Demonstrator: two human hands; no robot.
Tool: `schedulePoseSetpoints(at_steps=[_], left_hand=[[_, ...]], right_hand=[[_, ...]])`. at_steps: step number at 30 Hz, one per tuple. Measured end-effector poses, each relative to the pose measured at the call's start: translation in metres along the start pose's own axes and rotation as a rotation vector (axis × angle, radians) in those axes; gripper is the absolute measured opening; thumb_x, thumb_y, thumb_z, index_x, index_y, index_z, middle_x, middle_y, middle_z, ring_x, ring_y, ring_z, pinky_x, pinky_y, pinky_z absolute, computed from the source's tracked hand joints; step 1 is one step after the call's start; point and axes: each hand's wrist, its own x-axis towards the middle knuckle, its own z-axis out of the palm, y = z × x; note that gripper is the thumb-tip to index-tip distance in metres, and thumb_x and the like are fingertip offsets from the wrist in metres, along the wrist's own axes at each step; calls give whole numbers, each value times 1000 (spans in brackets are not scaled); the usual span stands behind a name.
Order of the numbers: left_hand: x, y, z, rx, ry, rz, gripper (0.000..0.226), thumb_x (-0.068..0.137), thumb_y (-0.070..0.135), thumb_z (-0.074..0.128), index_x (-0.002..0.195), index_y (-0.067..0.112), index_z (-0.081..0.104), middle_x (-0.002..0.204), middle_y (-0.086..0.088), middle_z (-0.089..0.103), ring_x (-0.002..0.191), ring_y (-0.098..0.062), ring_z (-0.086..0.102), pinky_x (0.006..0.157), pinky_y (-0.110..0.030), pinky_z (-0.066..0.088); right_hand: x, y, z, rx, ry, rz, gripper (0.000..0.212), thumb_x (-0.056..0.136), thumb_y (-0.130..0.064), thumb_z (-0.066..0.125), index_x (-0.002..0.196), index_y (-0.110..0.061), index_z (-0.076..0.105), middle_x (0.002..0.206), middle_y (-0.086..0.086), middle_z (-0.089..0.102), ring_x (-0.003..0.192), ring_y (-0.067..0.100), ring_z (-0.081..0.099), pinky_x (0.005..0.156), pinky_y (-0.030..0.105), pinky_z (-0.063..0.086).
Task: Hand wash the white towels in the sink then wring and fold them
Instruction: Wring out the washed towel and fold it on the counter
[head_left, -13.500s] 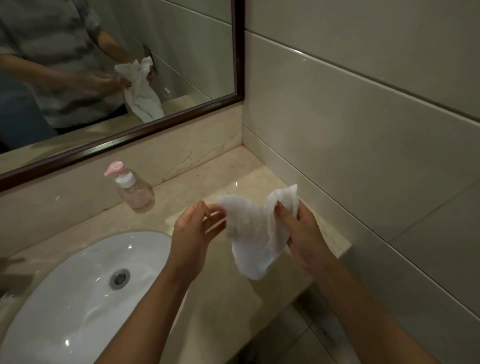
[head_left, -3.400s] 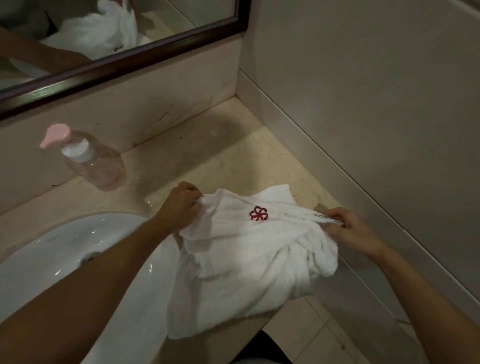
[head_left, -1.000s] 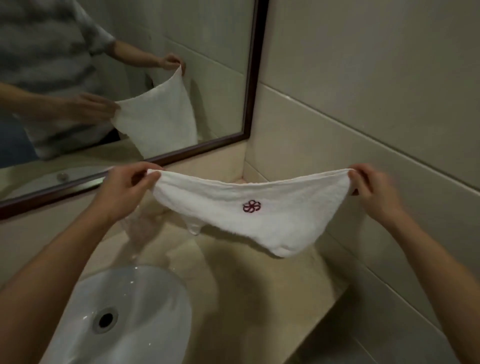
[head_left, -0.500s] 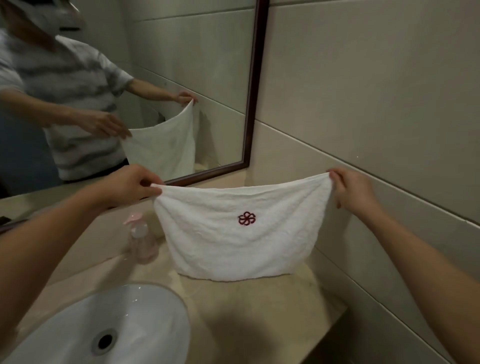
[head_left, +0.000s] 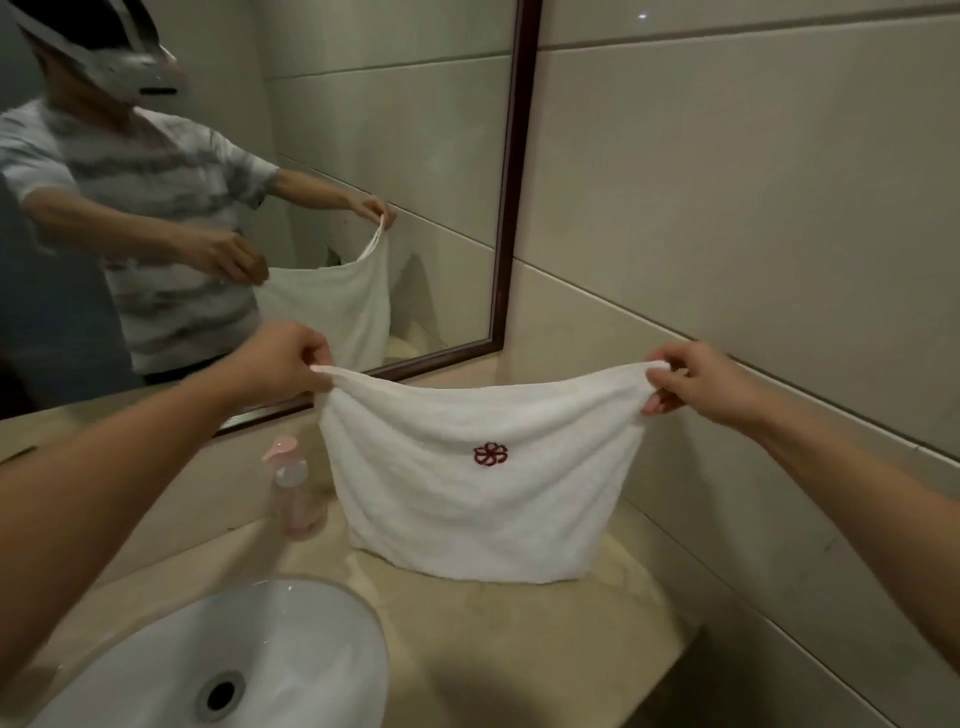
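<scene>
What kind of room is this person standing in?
Most likely a bathroom: a white sink is set in a stone counter, with a framed mirror on tiled walls and a pump bottle nearby.

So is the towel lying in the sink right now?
No, the white towel hangs spread between left hand and right hand, over the counter beside the sink.

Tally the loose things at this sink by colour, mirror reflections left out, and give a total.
White: 1, the towel with a red flower emblem, held up by the left hand and right hand.
Pink: 1, the pump bottle on the counter.
Total: 2
</scene>
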Motion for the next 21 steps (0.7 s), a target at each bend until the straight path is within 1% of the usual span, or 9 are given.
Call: schedulePoseSetpoints(at_steps=[3, 6, 9, 12, 14, 16, 17, 19, 21], left_hand=[[-1, -5, 7, -33, 17, -36, 8, 80, 18, 79, 82, 12, 74, 62, 2, 65, 57, -13, 62, 54, -24, 43], [-1, -15, 3, 186, 103, -73, 14, 79, 36, 78, 81, 22, 78, 74, 6, 66, 73, -17, 62, 65, -30, 50], [-4, -8, 9, 278, 326, -133, 18, 87, 44, 67, 93, 30, 78, 92, -1, 71, 84, -26, 63, 69, -34, 50], [-2, 2, 24, -54, 443, -326, 24, 92, 30, 54, 100, 25, 76, 97, -11, 72, 88, -36, 65, 72, -36, 51], [4, 1, 31, -460, 460, -454, 19, 86, 13, 52, 86, 18, 69, 89, -15, 73, 77, -34, 70, 72, -41, 59], [10, -1, 38, -783, 439, -574, 12, 81, 4, 53, 85, 13, 61, 91, -18, 70, 69, -33, 71, 68, -47, 62], [13, 0, 41, -880, 431, -617, 12, 82, 9, 52, 91, 12, 59, 96, -19, 69, 69, -32, 70, 66, -46, 62], [16, 10, 45, -980, 426, -665, 37, 86, 34, 50, 112, 9, 54, 106, -17, 66, 76, -32, 68, 62, -41, 61], [18, 25, 49, -895, 437, -659, 65, 84, 58, 57, 125, 9, 45, 116, -9, 59, 95, -33, 62, 76, -45, 59]], right_hand=[[0, 7, 5, 16, 196, 10, 14, 102, -3, 49, 102, 3, 62, 71, 25, 67, 60, 26, 71, 67, 39, 61], [-1, 4, 9, 133, 223, -4, 17, 104, -5, 47, 110, 5, 59, 70, 16, 65, 55, 11, 70, 60, 22, 59], [-2, -6, 11, 244, 260, -55, 16, 105, -7, 47, 109, 4, 57, 86, 19, 62, 61, 10, 72, 62, 19, 59], [-8, -24, 15, 356, 292, -106, 12, 105, -5, 46, 108, 1, 57, 91, 20, 62, 67, 11, 73, 68, 19, 59], [-18, -44, 17, 393, 272, -175, 12, 105, -4, 47, 103, -4, 59, 90, 20, 65, 70, 11, 73, 72, 20, 59], [-30, -66, 17, 380, 232, -276, 16, 104, -3, 48, 97, -11, 60, 88, 13, 67, 73, 10, 73, 75, 21, 58], [-36, -77, 18, 362, 208, -321, 19, 103, -3, 48, 96, -14, 61, 86, 7, 69, 74, 10, 73, 76, 21, 58], [-48, -96, 18, 325, 164, -399, 22, 102, -1, 50, 95, -18, 63, 82, -2, 70, 75, 9, 72, 77, 23, 58], [-58, -114, 20, 330, 107, -458, 20, 101, 1, 51, 97, -14, 64, 81, -2, 70, 76, 11, 70, 76, 25, 57]])
